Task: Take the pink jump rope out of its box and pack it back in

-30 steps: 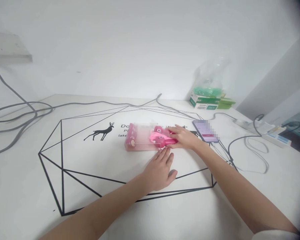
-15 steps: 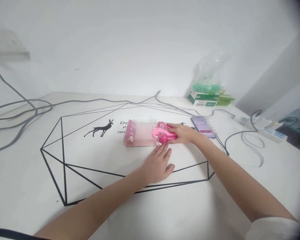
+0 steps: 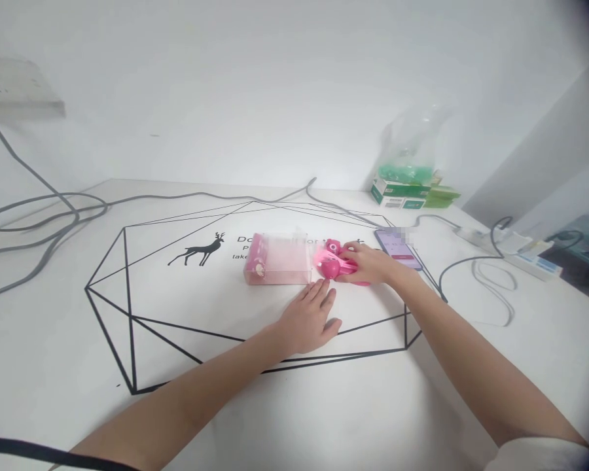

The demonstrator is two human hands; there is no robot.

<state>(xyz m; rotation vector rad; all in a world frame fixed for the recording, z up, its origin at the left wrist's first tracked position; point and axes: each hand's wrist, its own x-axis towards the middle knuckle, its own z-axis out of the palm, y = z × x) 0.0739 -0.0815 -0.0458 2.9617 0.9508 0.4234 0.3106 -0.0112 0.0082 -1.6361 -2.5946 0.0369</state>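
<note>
A clear box with pink ends and a pink base (image 3: 282, 260) lies on the white table. Just right of it is a bright pink object with round parts (image 3: 332, 267), apart from the box. My right hand (image 3: 368, 263) has its fingers closed round the right part of this pink object. My left hand (image 3: 308, 318) lies palm down in front of the box, fingers spread, fingertips by the box's near right corner, holding nothing.
A phone (image 3: 398, 248) lies beyond my right wrist. Green and white boxes (image 3: 401, 193) with a clear bag (image 3: 412, 147) stand at the back right. Grey cables (image 3: 161, 196) run along the back and left; a power strip (image 3: 525, 255) is at the right.
My right hand has moved slightly right with the pink object, which has come away from the box's right end. My left hand has stayed nearly in place.
</note>
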